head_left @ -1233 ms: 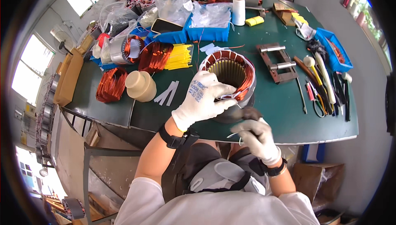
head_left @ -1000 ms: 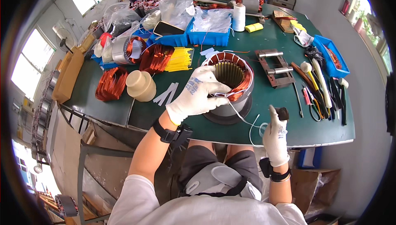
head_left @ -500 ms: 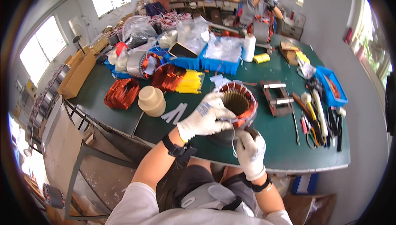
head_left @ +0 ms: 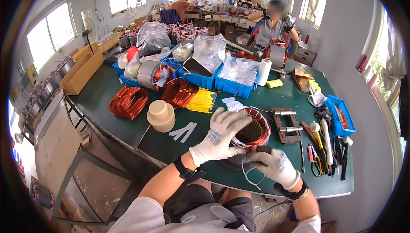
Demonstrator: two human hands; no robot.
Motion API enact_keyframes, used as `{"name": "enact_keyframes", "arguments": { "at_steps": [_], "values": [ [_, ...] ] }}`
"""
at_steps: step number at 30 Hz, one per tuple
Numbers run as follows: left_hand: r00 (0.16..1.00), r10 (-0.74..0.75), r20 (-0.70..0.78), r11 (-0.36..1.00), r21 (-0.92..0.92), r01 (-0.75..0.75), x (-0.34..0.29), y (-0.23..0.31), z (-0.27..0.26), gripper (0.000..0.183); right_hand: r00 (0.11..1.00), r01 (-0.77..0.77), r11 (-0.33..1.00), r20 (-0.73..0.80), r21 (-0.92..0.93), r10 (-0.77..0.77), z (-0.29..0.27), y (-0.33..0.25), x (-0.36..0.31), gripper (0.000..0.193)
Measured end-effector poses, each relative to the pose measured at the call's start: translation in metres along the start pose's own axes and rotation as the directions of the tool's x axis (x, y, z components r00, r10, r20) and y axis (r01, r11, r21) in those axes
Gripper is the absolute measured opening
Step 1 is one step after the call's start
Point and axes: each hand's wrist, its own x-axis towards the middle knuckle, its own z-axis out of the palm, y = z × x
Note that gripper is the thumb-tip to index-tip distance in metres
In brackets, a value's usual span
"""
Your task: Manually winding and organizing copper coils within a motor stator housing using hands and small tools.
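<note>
A motor stator [head_left: 265, 138] with red-brown copper windings and white lacing round its rim stands near the table's front edge. Over its left side is my left hand [head_left: 215, 139], white-gloved, with fingers apart and the thumb by the near rim. My right hand [head_left: 279, 169], also gloved, is at the stator's near right side, its fingers bent and slightly blurred; whether they pinch anything I cannot tell. A thin white cord [head_left: 246, 173] hangs from the near rim between the hands, its loose end lying on the table.
Left of the stator are white strips [head_left: 186, 131], a cream stepped cylinder [head_left: 161, 116], copper coils [head_left: 128, 102] and yellow strips [head_left: 200, 101]. To the right lie a metal frame [head_left: 287, 126], hand tools [head_left: 320, 147] and a blue bin [head_left: 340, 115]. A co-worker [head_left: 273, 28] sits across the table.
My left hand has opened from its grip at the rim. My right hand has shifted right, and the cord now hangs loose. The view has tilted up a little.
</note>
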Motion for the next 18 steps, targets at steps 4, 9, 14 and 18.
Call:
{"name": "enact_keyframes", "arguments": {
  "at_steps": [4, 9, 14, 18],
  "values": [
    [0.951, -0.038, -0.308, 0.991, 0.107, 0.074, -0.014, 0.007, 0.013, 0.111, 0.974, 0.213, 0.727, 0.086, -0.652, -0.208, -0.011, 0.003, 0.04, 0.055],
    [0.952, -0.055, -0.3, 0.985, 0.142, 0.102, -0.019, 0.008, 0.022, 0.109, 0.682, 0.196, 0.783, 0.656, -0.59, 0.323, -0.02, 0.008, 0.082, 0.073],
    [0.97, 0.03, -0.24, 0.993, 0.119, -0.001, -0.007, 0.011, 0.008, 0.108, 0.986, -0.052, 0.994, 0.156, -0.093, 0.066, -0.015, 0.017, 0.051, 0.075],
    [0.989, 0.124, 0.084, 0.987, -0.115, -0.114, 0.011, 0.013, -0.005, 0.081, 0.876, 0.175, 0.346, -0.306, 0.922, 0.374, 0.0, 0.015, -0.004, 0.021]
  ]
}}
